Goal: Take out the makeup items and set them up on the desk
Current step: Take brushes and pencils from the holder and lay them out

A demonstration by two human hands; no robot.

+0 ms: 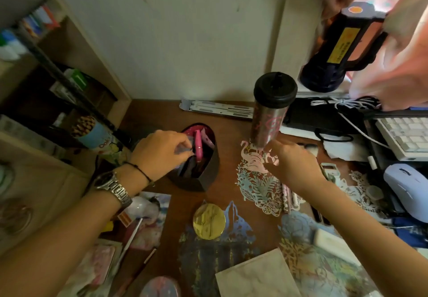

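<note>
A black box [203,176] stands open on the brown desk [222,180], holding a pink tube [198,146] and several other small makeup items. My left hand [159,153], with a watch on its wrist, reaches into the box and pinches a pale clear packet [186,149] at its rim. Over a pink and blue paper cut-out [254,185], my right hand [291,162] hovers with its fingertips by the base of a black-lidded tumbler [271,116]; whether it holds anything is hidden. A white-bristled brush [309,149] lies just behind it. A gold round compact [209,221] rests nearer me.
A keyboard [405,136] and a pale mouse [407,186] sit at the right, with cables behind them. A dark flashlight [340,48] stands on the sill. Shelves [58,83] fill the left. Photos, a round pink case [159,287] and a marbled pad [254,276] crowd the near desk.
</note>
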